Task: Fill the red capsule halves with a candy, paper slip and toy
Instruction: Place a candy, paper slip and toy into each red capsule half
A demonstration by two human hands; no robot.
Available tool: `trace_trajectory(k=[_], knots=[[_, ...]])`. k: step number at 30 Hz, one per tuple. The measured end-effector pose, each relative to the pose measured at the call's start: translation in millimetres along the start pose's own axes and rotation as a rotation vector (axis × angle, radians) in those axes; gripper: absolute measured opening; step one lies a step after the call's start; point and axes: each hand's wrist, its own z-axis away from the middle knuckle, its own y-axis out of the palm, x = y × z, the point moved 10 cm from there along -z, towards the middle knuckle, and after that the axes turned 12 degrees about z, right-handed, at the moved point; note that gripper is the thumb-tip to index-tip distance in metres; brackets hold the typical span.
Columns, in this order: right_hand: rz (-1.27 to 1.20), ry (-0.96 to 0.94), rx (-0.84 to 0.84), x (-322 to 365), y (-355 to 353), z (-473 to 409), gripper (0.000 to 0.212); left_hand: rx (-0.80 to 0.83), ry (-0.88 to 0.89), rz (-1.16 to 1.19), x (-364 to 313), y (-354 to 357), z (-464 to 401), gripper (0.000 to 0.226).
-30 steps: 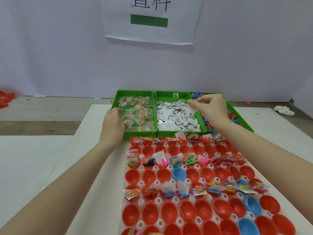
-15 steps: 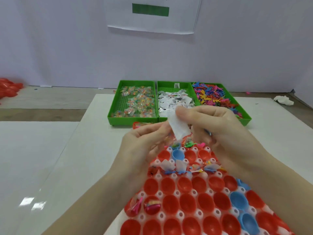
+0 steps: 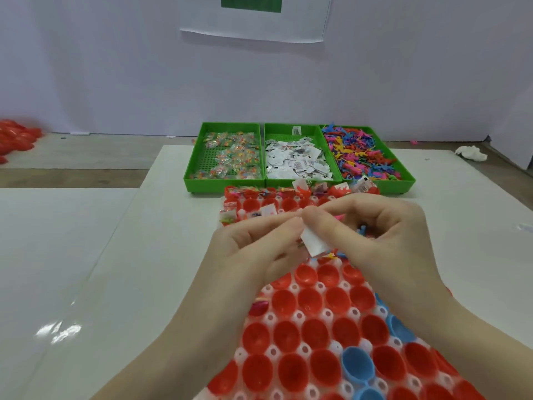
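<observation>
At the far left edge, a heap of red pieces (image 3: pixel 16 138) is cut off by the frame and too blurred to identify. On the white counter (image 3: pixel 86 255), three green trays stand side by side, touching: the left tray (image 3: pixel 191 166) holds wrapped candies (image 3: pixel 233 157), the middle tray (image 3: pixel 291 129) paper slips (image 3: pixel 297 163), the right tray (image 3: pixel 403 174) small coloured toys (image 3: pixel 360 154). Just in front of them lies a white holder (image 3: pixel 298 316) with rows of red capsule halves (image 3: pixel 285 333) and a few blue halves (image 3: pixel 357 366); its near edge runs out of frame, and its middle rows are hidden behind both hands. The far rows carry fillings whose details are hard to make out. The left hand (image 3: pixel 245 249), forearm entering from the lower left, has its fingers curled inward, the fingertips meeting those of the right hand at a white paper slip (image 3: pixel 313 242). The right hand (image 3: pixel 383 235), forearm entering from the lower right, pinches the slip between thumb and forefinger, with the remaining fingers curled. The slip hangs tilted above the holder, its upper part hidden by the fingers. Something blue shows behind the right fingers, unidentifiable. A crumpled white object (image 3: pixel 471 153) lies at the far right.
</observation>
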Motion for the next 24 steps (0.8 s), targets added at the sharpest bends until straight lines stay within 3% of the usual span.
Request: trace_trajectory(k=[3, 5, 8, 10, 12, 14, 17, 24], knots=[[0.085, -0.060, -0.001, 10.1, 2.1, 3.1, 0.015, 0.032, 0.100, -0.180, -15.2, -1.4, 3.7, 0.027], [0.014, 0.013, 0.063, 8.4, 9.8, 3.9, 0.028, 0.018, 0.144, -0.215, -22.5, -4.9, 5.7, 0.027], [-0.213, 0.226, 0.209, -6.3, 28.1, 5.4, 0.042, -0.053, 0.170, -0.175, -25.0, -16.8, 9.0, 0.024], [-0.446, 0.383, 0.306, -15.5, 41.8, 10.9, 0.035, -0.113, 0.185, -0.169, -23.7, -24.8, 12.5, 0.028], [-0.627, 0.420, 0.372, -11.8, 48.1, 19.2, 0.030, -0.162, 0.212, -0.184, -22.8, -29.4, 16.3, 0.037], [-0.613, 0.341, 0.357, -9.7, 42.8, 24.8, 0.035, -0.187, 0.249, -0.210, -22.8, -29.6, 20.0, 0.041], [-0.485, 0.238, 0.260, -9.2, 30.2, 28.2, 0.027, -0.192, 0.302, -0.227, -22.0, -26.8, 24.4, 0.026], [-0.457, 0.256, 0.168, -8.7, 23.5, 38.7, 0.027, -0.228, 0.368, -0.266, -19.1, -21.1, 34.4, 0.012]])
